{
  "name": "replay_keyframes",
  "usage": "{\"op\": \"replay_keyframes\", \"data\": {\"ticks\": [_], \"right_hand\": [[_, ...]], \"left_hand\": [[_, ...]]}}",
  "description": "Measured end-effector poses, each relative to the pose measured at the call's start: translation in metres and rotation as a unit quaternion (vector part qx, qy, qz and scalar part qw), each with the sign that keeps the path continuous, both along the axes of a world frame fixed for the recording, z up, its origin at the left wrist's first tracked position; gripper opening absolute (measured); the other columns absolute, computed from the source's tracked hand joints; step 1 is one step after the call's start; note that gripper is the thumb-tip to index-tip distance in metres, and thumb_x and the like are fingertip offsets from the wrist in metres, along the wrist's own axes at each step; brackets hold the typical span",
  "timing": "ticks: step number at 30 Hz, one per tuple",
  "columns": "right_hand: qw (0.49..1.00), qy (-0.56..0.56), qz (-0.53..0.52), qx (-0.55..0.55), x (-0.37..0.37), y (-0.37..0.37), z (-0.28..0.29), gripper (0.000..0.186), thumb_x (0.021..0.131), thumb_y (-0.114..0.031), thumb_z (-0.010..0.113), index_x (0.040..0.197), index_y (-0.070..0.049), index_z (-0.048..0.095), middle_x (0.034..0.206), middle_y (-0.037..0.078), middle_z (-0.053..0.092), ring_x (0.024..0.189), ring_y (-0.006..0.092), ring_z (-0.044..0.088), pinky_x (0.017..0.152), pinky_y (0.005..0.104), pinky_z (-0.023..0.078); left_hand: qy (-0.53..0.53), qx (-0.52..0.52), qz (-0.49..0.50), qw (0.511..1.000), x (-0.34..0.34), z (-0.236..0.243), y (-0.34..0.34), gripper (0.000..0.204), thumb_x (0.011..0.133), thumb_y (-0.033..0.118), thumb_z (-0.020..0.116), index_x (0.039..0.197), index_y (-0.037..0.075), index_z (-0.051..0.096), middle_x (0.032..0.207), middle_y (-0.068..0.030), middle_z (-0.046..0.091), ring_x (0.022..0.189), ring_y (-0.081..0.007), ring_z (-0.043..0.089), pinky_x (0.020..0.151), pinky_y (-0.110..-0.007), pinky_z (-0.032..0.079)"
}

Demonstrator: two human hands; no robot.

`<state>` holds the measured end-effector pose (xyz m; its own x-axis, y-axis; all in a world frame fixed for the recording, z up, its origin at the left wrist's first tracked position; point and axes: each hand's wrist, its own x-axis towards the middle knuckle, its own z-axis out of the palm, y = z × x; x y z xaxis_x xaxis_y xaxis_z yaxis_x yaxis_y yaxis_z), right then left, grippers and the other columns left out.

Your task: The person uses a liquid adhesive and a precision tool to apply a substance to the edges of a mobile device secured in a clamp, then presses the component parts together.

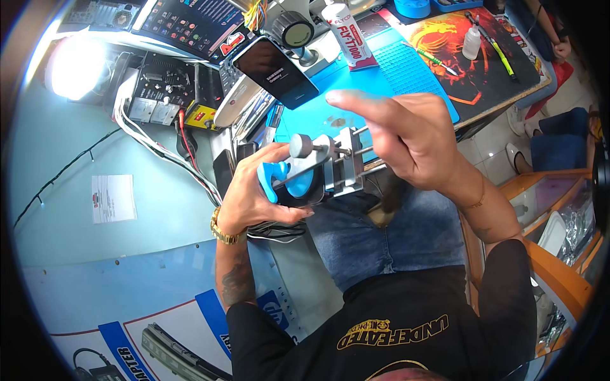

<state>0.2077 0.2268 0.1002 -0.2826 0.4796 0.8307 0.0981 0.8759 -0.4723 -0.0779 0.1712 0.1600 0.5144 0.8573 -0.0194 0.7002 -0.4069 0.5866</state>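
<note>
My left hand (254,190) grips a metal clamp fixture (343,168) with a round screw knob (302,145), a light blue suction cup (295,181) and a blue lever piece (271,179). My right hand (413,133) is raised at the fixture's right, index finger stretched out above its rods and the other fingers bent; I see nothing held in it. A dark phone (267,70) with lettering on its screen stands tilted on the stand behind. A blue silicone mat (298,120) lies beneath, with a white-and-red glue tube (349,35) on it.
A monitor (178,25), a bright lamp (73,70) and cabled bench instruments (165,89) fill the upper left. A dropper bottle (471,44) and tools (499,54) lie on a printed black mat (515,32). Other people's legs (553,146) show at right, near a wooden display case (553,267).
</note>
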Motion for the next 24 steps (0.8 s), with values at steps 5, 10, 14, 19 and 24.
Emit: {"op": "replay_keyframes", "data": {"ticks": [5,10,14,19,24], "right_hand": [[0.989,-0.037,-0.031,-0.14,-0.002,0.0,0.006,0.039,0.092,-0.009,0.067,0.131,-0.01,0.068,0.064,0.011,0.063,0.055,0.0277,0.063,0.051,0.0396,0.046],[0.968,0.004,-0.019,-0.249,0.004,-0.001,0.002,0.026,0.097,-0.011,0.07,0.122,-0.004,0.071,0.061,0.013,0.059,0.05,0.0229,0.055,0.053,0.0345,0.044],[0.95,0.134,-0.271,-0.08,0.069,0.038,-0.05,0.032,0.097,-0.017,0.073,0.125,-0.004,0.069,0.095,0.015,0.064,0.082,0.0206,0.064,0.074,0.033,0.051],[0.861,0.126,-0.486,-0.083,0.14,0.072,-0.07,0.065,0.093,-0.023,0.082,0.148,-0.002,0.056,0.131,0.016,0.065,0.116,0.0221,0.063,0.097,0.0327,0.051],[0.875,0.117,-0.454,-0.118,0.139,0.092,-0.083,0.065,0.087,-0.005,0.081,0.146,0.0,0.055,0.124,0.014,0.065,0.112,0.018,0.064,0.093,0.0309,0.054]], "left_hand": [[0.034,0.041,0.035,0.998,0.008,0.0,-0.001,0.082,0.055,0.029,0.096,0.122,-0.006,0.067,0.115,-0.016,0.071,0.102,-0.0302,0.072,0.094,-0.039,0.055],[0.032,0.007,0.063,0.997,-0.002,-0.016,0.008,0.085,0.056,0.03,0.096,0.126,-0.008,0.066,0.109,-0.0162,0.074,0.1,-0.027,0.074,0.095,-0.037,0.055],[-0.012,-0.08,0.101,0.992,-0.001,-0.013,0.015,0.084,0.058,0.03,0.094,0.129,-0.005,0.066,0.111,-0.0112,0.074,0.101,-0.0184,0.069,0.099,-0.034,0.052],[-0.051,-0.091,0.094,0.99,-0.009,-0.023,0.023,0.087,0.051,0.026,0.093,0.129,-0.005,0.067,0.115,-0.0057,0.069,0.097,-0.0113,0.062,0.09,-0.027,0.051],[0.006,-0.073,0.077,0.994,-0.003,-0.019,0.026,0.084,0.057,0.028,0.094,0.129,-0.006,0.066,0.111,-0.0116,0.072,0.101,-0.0199,0.069,0.098,-0.034,0.052]]}}
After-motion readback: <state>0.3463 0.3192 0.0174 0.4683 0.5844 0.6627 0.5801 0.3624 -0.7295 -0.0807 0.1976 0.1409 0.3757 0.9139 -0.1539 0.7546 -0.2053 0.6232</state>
